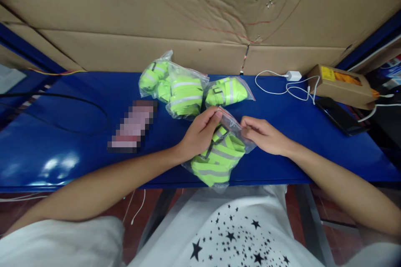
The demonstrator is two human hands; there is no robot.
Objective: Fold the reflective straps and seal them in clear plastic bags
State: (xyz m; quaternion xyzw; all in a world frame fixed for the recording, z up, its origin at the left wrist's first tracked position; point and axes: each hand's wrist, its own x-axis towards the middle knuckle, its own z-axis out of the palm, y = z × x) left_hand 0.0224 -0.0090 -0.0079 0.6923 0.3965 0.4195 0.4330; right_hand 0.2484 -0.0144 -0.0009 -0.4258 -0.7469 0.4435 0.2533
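A clear zip bag with a red strip along its top lies at the table's front edge. Inside it is a folded neon-yellow strap with grey reflective bands. My left hand pinches the bag's top at its left corner, thumb on the strip. At the right corner, my right hand grips the same edge between thumb and curled fingers. Just behind, several similar bags of neon-yellow material lie close together, among them a middle bag, a right bag and a left bag.
The blue table backs onto a cardboard wall. A phone with a blurred screen lies left. At right are a white charger with its cable, a brown box and a black phone. A black cable curves across the left.
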